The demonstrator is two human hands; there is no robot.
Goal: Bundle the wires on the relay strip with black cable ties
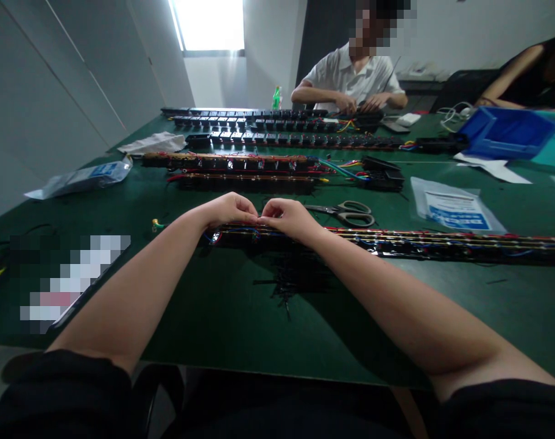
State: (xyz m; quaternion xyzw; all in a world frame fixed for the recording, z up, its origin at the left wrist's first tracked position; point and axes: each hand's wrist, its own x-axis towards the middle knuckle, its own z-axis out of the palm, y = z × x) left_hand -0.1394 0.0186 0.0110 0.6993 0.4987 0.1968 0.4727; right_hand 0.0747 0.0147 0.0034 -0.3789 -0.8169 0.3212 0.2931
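A long black strip assembly with colored wires along it lies across the table in front of me. My left hand and my right hand meet over its left part, fingertips pinched close together. Whatever sits between the fingertips is too small to make out. Beneath the strip lies a loose heap of thin black strips that look like cable ties. Just beyond my right hand rests a pair of scissors, with dark handles. At the strip's left end a yellow-green wire end sticks out.
Several similar wired strips lie farther back. Plastic bags with blue labels are at right and left. A blue bin stands at the back right. Across the table a person in a white shirt handles another strip; a second person sits far right.
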